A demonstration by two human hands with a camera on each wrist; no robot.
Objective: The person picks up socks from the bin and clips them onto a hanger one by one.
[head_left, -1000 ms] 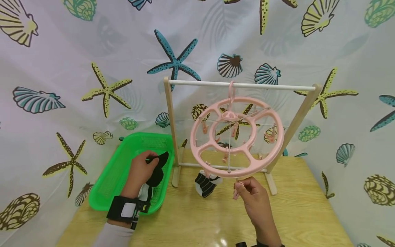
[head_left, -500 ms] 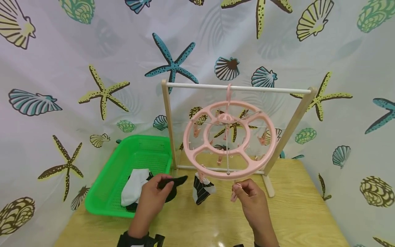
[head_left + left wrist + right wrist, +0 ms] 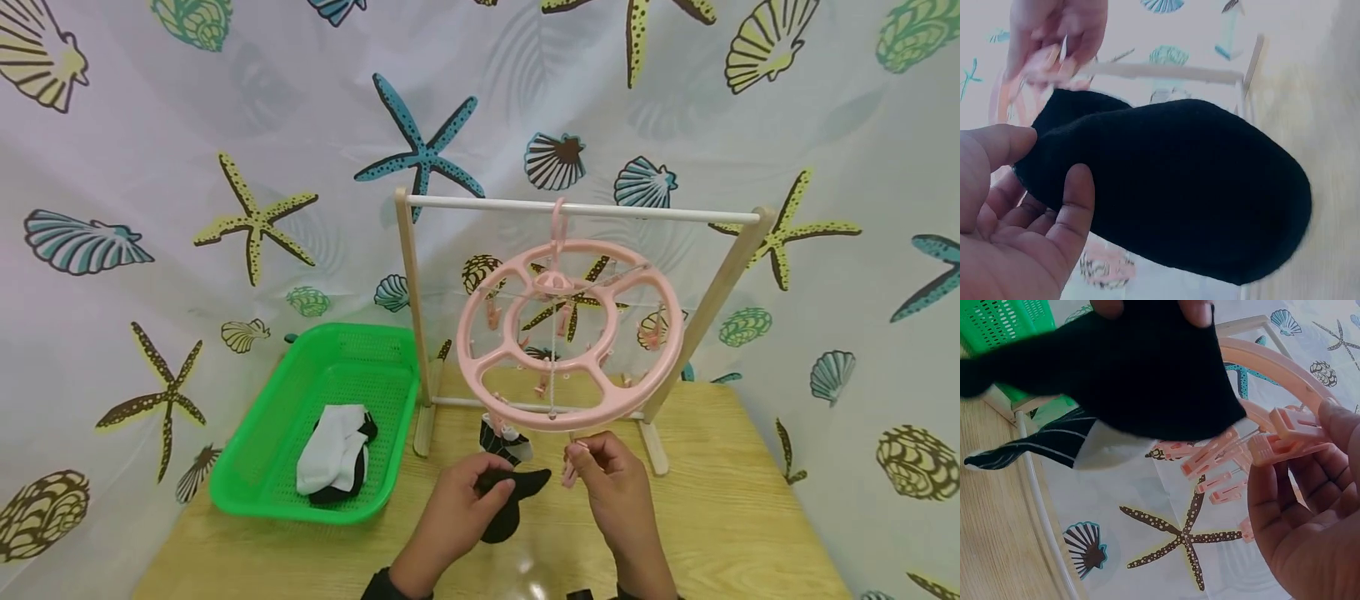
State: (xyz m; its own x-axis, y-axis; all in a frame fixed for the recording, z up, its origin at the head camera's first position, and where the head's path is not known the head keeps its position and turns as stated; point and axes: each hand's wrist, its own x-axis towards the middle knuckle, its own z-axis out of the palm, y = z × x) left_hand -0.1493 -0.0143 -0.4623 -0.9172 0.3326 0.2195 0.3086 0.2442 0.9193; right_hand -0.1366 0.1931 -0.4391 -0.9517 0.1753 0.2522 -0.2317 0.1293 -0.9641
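My left hand [image 3: 467,505] pinches a black sock [image 3: 1191,181] near its cuff, and the toe end hangs down below the fingers. Just right of it, my right hand [image 3: 617,483] grips a pink clothespin [image 3: 1291,434] between thumb and fingers. That clothespin hangs from the front rim of a round pink drying hanger [image 3: 472,367]. In the right wrist view the sock's cuff edge reaches close to the clothespin's tip. Behind the left hand, a black-and-white striped sock [image 3: 1047,444] hangs from another clip on the hanger.
A wooden stand with a white top rod [image 3: 480,202] carries the hanger by its hook. To the left, a green basket [image 3: 247,450] contains white and black socks [image 3: 330,450]. A patterned curtain [image 3: 315,108] stands behind the wooden table [image 3: 720,500].
My left hand has lifted the black sock out of the green basket and carried it right, beside the clothespin. The right hand has stayed on the clothespin.
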